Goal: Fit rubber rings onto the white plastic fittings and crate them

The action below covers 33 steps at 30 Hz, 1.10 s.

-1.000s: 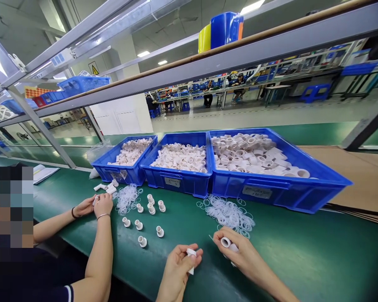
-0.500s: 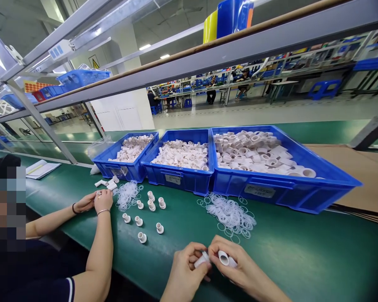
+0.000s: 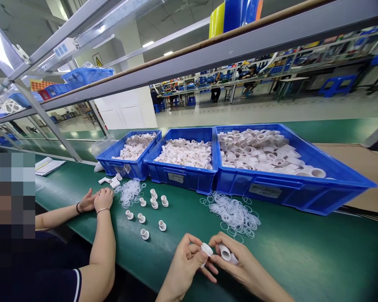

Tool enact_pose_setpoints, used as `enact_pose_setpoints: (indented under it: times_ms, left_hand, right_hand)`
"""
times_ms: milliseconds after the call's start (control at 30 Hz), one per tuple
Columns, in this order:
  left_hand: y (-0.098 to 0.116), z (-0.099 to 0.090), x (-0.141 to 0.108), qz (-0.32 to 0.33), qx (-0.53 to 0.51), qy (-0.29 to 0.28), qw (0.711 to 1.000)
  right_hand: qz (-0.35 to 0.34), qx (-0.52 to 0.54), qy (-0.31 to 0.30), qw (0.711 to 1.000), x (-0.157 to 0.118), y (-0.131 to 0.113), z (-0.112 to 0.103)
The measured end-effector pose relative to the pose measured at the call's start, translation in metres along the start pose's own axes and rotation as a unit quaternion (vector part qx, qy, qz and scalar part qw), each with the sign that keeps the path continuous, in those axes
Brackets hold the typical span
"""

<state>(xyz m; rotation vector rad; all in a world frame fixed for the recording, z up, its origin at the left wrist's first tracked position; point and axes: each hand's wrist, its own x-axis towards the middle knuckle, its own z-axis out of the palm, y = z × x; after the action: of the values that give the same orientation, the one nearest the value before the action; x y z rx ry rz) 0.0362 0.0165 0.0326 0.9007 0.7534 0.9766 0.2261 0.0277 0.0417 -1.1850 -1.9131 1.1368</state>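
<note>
Near the table's front edge, my left hand (image 3: 189,260) pinches a white plastic fitting (image 3: 207,249) between thumb and fingers, its round end facing up. Just to the right, my right hand (image 3: 235,260) is wrapped round white tube pieces (image 3: 225,252), one with its open end showing; its fingertips are close to the fitting. A pile of clear rings (image 3: 235,214) lies beyond my hands. Several white flanged fittings (image 3: 145,234) stand on the green table (image 3: 302,247) to the left.
Three blue bins (image 3: 191,178) of white parts line the back. At the left, a person's hands (image 3: 97,200) are near another ring pile (image 3: 130,192) and loose white pieces (image 3: 113,181). A metal shelf rail (image 3: 176,63) crosses above; cardboard (image 3: 342,157) lies at the right.
The fitting in my left hand has turned, now showing its round end. Some left fingers have spread. The view has shifted slightly, and the other person's left hand has opened somewhat.
</note>
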Motion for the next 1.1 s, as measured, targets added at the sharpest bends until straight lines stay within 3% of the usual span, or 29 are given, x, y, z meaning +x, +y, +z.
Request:
enact_pose_setpoints:
  times_ms: [267, 367, 433, 500, 533, 567, 633, 667, 700, 933, 1033, 1100]
  left_hand:
    - [-0.022, -0.012, 0.004, -0.090, -0.153, -0.125, 0.976]
    - [-0.001, -0.018, 0.001, -0.093, -0.127, -0.173, 0.972]
    - [0.033, -0.026, 0.000, -0.049, -0.020, -0.130, 0.990]
    - [0.071, -0.041, 0.001, 0.032, 0.176, 0.000, 0.984]
    - [0.089, -0.049, 0.003, 0.069, 0.301, 0.075, 0.948]
    - [0.103, -0.057, 0.006, 0.094, 0.419, 0.138, 0.892]
    - [0.120, -0.071, 0.013, 0.100, 0.581, 0.204, 0.782]
    - [0.123, -0.076, 0.016, 0.091, 0.618, 0.215, 0.751]
    - [0.123, -0.078, 0.018, 0.080, 0.633, 0.220, 0.738]
    - [0.114, -0.063, 0.013, 0.075, 0.635, 0.229, 0.734]
    - [0.105, -0.047, 0.010, 0.089, 0.628, 0.194, 0.748]
    - [0.088, -0.031, 0.009, 0.100, 0.619, 0.155, 0.763]
  right_hand:
    - [-0.002, 0.122, -0.061, 0.991, 0.001, -0.008, -0.002]
    - [-0.002, 0.116, -0.050, 0.992, 0.002, -0.002, 0.001]
    - [0.026, 0.111, -0.031, 0.993, 0.003, 0.001, 0.002]
    - [0.078, 0.133, -0.007, 0.988, 0.004, 0.002, 0.002]
    - [0.104, 0.150, 0.007, 0.983, 0.004, 0.002, 0.002]
    - [0.126, 0.166, 0.020, 0.978, 0.004, 0.001, 0.001]
    - [0.152, 0.182, 0.042, 0.970, 0.004, 0.002, 0.000]
    - [0.158, 0.185, 0.049, 0.969, 0.004, 0.003, -0.001]
    - [0.163, 0.187, 0.055, 0.967, 0.004, 0.004, -0.002]
    - [0.178, 0.184, 0.091, 0.962, 0.005, 0.015, -0.003]
    - [0.154, 0.102, 0.090, 0.979, 0.005, 0.015, -0.001]
    - [0.094, 0.009, 0.078, 0.992, 0.005, 0.015, 0.002]
